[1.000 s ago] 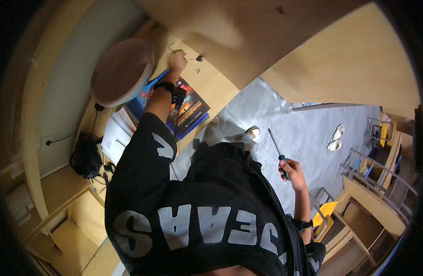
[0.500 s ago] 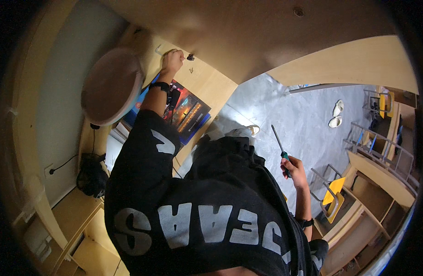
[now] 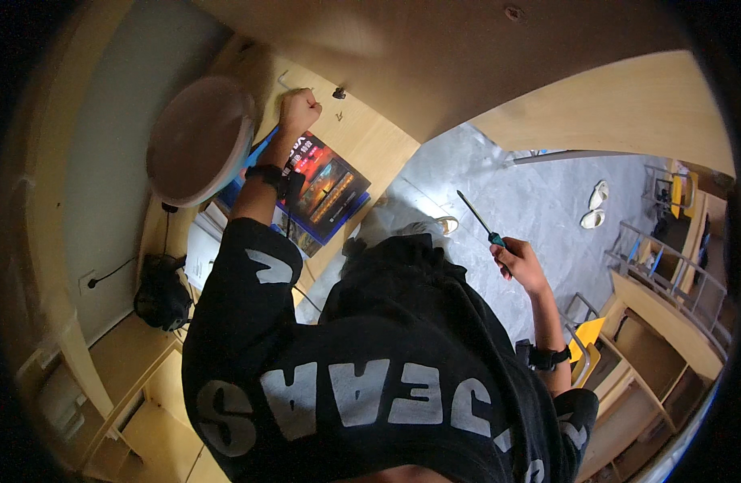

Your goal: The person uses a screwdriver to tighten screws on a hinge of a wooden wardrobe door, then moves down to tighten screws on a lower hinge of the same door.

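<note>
My left hand point(image 3: 299, 110) is closed above the pale wooden desktop point(image 3: 378, 129); whatever its fingers hold, if anything, is hidden. Just beyond it lies a small black fitting point(image 3: 339, 93), with a few tiny screws point(image 3: 339, 117) nearer to me. A thin bent metal piece, like a hex key point(image 3: 283, 79), rests on the wood to the left of that hand. Out over the floor, my right hand point(image 3: 517, 264) is wrapped round the dark green handle of a screwdriver point(image 3: 476, 216), its long shaft pointing up and left.
Under my left forearm lie glossy books point(image 3: 326, 189). A round pinkish-brown object point(image 3: 200, 141) stands left of it, and a black bag point(image 3: 159, 294) sits lower. A brown panel point(image 3: 435, 56) overhangs the desk. Shoes point(image 3: 596, 205) and a yellow chair point(image 3: 584, 338) are at right.
My right hand has risen a little, and the screwdriver now leans further left. My left hand has drawn back slightly from the black fitting, still closed.
</note>
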`<action>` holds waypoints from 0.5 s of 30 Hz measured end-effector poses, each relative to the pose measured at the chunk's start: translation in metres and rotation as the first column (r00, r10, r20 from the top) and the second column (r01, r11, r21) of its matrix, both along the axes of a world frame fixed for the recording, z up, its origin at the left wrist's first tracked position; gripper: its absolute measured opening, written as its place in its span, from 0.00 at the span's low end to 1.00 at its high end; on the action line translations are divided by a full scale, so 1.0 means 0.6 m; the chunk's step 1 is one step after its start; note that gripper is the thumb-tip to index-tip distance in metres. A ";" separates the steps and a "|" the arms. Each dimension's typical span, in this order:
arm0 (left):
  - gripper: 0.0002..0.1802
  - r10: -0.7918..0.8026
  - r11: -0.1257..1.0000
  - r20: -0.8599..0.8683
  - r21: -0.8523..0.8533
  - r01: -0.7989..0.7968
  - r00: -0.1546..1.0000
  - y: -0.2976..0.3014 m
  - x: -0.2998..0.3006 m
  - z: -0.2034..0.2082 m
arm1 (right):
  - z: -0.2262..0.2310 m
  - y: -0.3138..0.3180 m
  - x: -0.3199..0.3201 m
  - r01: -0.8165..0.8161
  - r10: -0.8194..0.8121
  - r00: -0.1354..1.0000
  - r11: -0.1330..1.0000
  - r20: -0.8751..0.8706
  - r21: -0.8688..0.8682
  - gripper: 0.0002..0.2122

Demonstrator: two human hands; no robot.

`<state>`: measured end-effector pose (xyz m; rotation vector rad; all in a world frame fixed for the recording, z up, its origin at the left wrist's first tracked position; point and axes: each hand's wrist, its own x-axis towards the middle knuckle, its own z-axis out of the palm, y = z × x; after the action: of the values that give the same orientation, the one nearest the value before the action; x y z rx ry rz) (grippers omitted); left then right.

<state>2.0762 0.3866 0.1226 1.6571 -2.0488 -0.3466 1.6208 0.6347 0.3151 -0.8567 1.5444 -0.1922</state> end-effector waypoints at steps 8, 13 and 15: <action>0.10 -0.125 0.846 -0.451 0.417 0.333 0.884 0.115 -0.088 0.151 | -0.004 -0.052 0.036 -0.268 0.266 0.963 0.935 -0.041 -0.231 0.13; 0.09 0.182 0.529 -0.830 0.534 0.659 0.527 0.187 -0.187 0.249 | -0.007 -0.065 0.051 -0.329 0.349 0.937 0.873 -0.012 -0.360 0.11; 0.10 0.363 0.564 -0.841 0.541 0.624 0.401 0.205 -0.223 0.272 | -0.004 -0.062 0.049 -0.323 0.341 0.940 0.872 -0.016 -0.369 0.09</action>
<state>1.9423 0.5094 0.2856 1.0602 -1.0540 -2.0877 1.6501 0.5977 0.3128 -1.3916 1.3065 -0.2534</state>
